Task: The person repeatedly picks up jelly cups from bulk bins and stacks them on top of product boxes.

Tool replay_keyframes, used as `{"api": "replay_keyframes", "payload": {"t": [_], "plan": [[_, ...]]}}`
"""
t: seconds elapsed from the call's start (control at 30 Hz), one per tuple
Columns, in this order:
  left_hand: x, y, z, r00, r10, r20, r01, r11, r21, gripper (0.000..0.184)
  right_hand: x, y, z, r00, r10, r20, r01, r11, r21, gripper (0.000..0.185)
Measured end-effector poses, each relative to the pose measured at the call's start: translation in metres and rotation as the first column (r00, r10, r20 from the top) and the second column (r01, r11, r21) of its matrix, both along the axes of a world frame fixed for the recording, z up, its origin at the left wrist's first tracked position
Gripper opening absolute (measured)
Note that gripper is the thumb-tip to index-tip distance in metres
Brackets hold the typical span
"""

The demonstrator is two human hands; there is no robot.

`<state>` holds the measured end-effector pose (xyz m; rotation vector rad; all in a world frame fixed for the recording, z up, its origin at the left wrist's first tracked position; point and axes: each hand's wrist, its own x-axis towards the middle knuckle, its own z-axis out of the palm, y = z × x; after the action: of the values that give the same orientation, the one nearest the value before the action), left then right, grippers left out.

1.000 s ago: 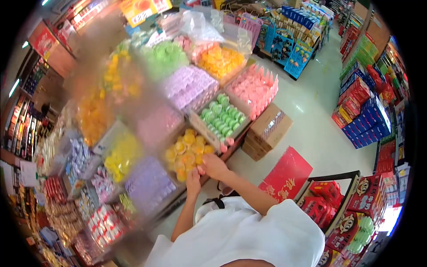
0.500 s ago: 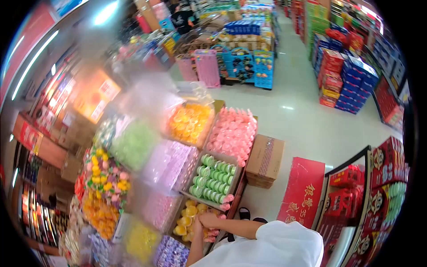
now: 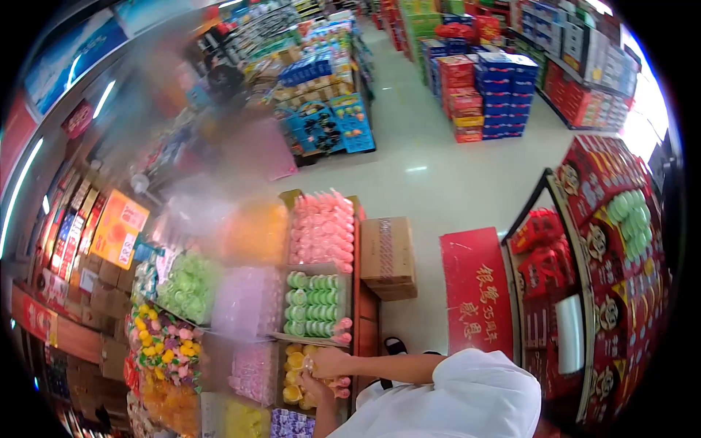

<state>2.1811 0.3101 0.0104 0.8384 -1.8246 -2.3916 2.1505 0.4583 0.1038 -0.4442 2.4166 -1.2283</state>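
Observation:
My right hand [image 3: 330,363] reaches in from the right over a bin of round yellow pieces [image 3: 293,358], with its fingers closed. Just below it, my left hand [image 3: 315,390] is closed too, close against the right hand. Anything between the fingers is too small and blurred to make out. Several pink-orange pieces [image 3: 342,390] line the bin's right side. Directly beyond lie rows of green and white round pieces [image 3: 310,314] in a box, and farther back a heap of pink pieces [image 3: 321,233].
Lavender packs [image 3: 248,299], pale green pieces [image 3: 188,285] and flower-like sweets [image 3: 164,343] fill bins to the left. A cardboard box [image 3: 387,252] and a red sign board [image 3: 475,285] stand right of the display. Shelves with red packs [image 3: 544,263] are farther right. A blurred smear covers the upper left.
My view has turned to the right, so the display has shifted left and the right-hand shelves show more. Both hands remain close together over the yellow pieces.

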Motion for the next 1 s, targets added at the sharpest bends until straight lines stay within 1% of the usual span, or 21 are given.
{"api": "replay_keyframes", "payload": {"t": [0.03, 0.07, 0.1, 0.13, 0.17, 0.2, 0.27, 0.33, 0.4, 0.47, 0.5, 0.53, 0.57, 0.6, 0.7, 0.73, 0.83, 0.87, 0.93, 0.97, 1.0], "plan": [[0.011, 0.022, 0.016, 0.997, -0.027, -0.075, 0.029, 0.999, 0.018, 0.038, 0.005, 0.001, -0.033, 0.996, -0.037, -0.075, 0.028, 0.993, -0.115, 0.041], [0.021, 0.043, 0.035, 0.987, -0.056, -0.151, 0.062, 0.997, 0.038, 0.039, 0.019, 0.017, -0.033, 0.995, -0.074, -0.071, 0.066, 0.991, -0.113, 0.041], [0.034, 0.06, 0.061, 0.963, -0.256, -0.087, 0.261, 0.964, 0.044, 0.043, 0.034, 0.042, -0.027, 0.984, -0.169, -0.055, 0.156, 0.97, -0.188, 0.036], [0.039, 0.066, 0.04, 0.952, -0.296, -0.083, 0.3, 0.952, 0.05, 0.043, 0.051, 0.063, -0.025, 0.965, -0.262, -0.034, 0.244, 0.934, -0.26, 0.032], [0.041, 0.07, 0.007, 0.89, -0.427, -0.162, 0.433, 0.902, -0.002, 0.048, 0.063, 0.078, -0.036, 0.932, -0.268, 0.244, 0.333, 0.899, -0.285, 0.039], [0.044, 0.077, -0.012, 0.8, -0.551, -0.236, 0.554, 0.83, -0.061, 0.053, 0.08, 0.094, -0.037, 0.919, -0.309, 0.246, 0.373, 0.884, -0.281, 0.039], [0.057, 0.105, -0.006, 0.697, -0.668, -0.261, 0.699, 0.714, 0.037, 0.051, 0.121, 0.127, -0.038, 0.855, -0.485, 0.186, 0.517, 0.823, -0.233, 0.048], [0.075, 0.137, 0.011, 0.489, -0.823, -0.289, 0.85, 0.525, -0.055, 0.05, 0.157, 0.152, -0.053, 0.793, -0.571, 0.211, 0.608, 0.764, -0.218, 0.044], [0.089, 0.16, -0.016, 0.434, -0.832, -0.345, 0.877, 0.478, -0.051, 0.047, 0.195, 0.171, -0.062, 0.729, -0.642, 0.238, 0.684, 0.698, -0.212, 0.041], [0.104, 0.183, -0.028, 0.338, -0.861, -0.38, 0.923, 0.383, -0.046, 0.045, 0.233, 0.192, -0.062, 0.601, -0.741, 0.299, 0.798, 0.537, -0.274, 0.035], [0.116, 0.199, -0.015, 0.326, -0.868, -0.374, 0.94, 0.341, 0.027, 0.041, 0.251, 0.203, -0.06, 0.575, -0.762, 0.297, 0.816, 0.508, -0.276, 0.035], [0.124, 0.212, -0.008, 0.293, -0.88, -0.374, 0.951, 0.308, 0.022, 0.041, 0.269, 0.211, -0.055, 0.463, -0.829, 0.313, 0.879, 0.383, -0.284, 0.033], [0.13, 0.226, -0.001, 0.17, -0.922, -0.348, 0.982, 0.189, -0.021, 0.04, 0.284, 0.218, -0.052, 0.346, -0.879, 0.33, 0.922, 0.252, -0.294, 0.031], [0.137, 0.243, 0.008, 0.046, -0.947, -0.319, 0.996, 0.07, -0.063, 0.039, 0.298, 0.228, -0.051, 0.324, -0.888, 0.326, 0.926, 0.226, -0.304, 0.031], [0.168, 0.304, 0.038, -0.073, -0.95, -0.304, 0.995, -0.049, -0.087, 0.045, 0.338, 0.256, -0.047, 0.055, -0.94, 0.337, 0.876, -0.116, -0.468, 0.026], [0.177, 0.324, 0.047, -0.122, -0.946, -0.3, 0.992, -0.103, -0.079, 0.048, 0.348, 0.266, -0.046, 0.025, -0.94, 0.342, 0.869, -0.148, -0.473, 0.026], [0.219, 0.396, 0.071, -0.276, -0.904, -0.325, 0.961, -0.258, -0.097, 0.043, 0.39, 0.303, -0.021, -0.259, -0.897, 0.357, 0.698, -0.43, -0.573, 0.024], [0.235, 0.423, 0.075, -0.313, -0.894, -0.321, 0.95, -0.298, -0.096, 0.043, 0.406, 0.319, -0.011, -0.296, -0.884, 0.362, 0.68, -0.461, -0.57, 0.024], [0.271, 0.473, 0.084, -0.403, -0.821, -0.405, 0.915, -0.371, -0.16, 0.044, 0.438, 0.348, 0.002, -0.466, -0.861, 0.203, 0.666, -0.493, -0.56, 0.027], [0.289, 0.497, 0.09, -0.445, -0.804, -0.394, 0.894, -0.421, -0.152, 0.044, 0.455, 0.364, 0.007, -0.551, -0.834, -0.039, 0.712, -0.445, -0.544, 0.029], [0.306, 0.519, 0.095, -0.438, -0.815, -0.379, 0.898, -0.413, -0.15, 0.044, 0.475, 0.383, -0.001, -0.528, -0.845, -0.082, 0.753, -0.421, -0.506, 0.03]]}}
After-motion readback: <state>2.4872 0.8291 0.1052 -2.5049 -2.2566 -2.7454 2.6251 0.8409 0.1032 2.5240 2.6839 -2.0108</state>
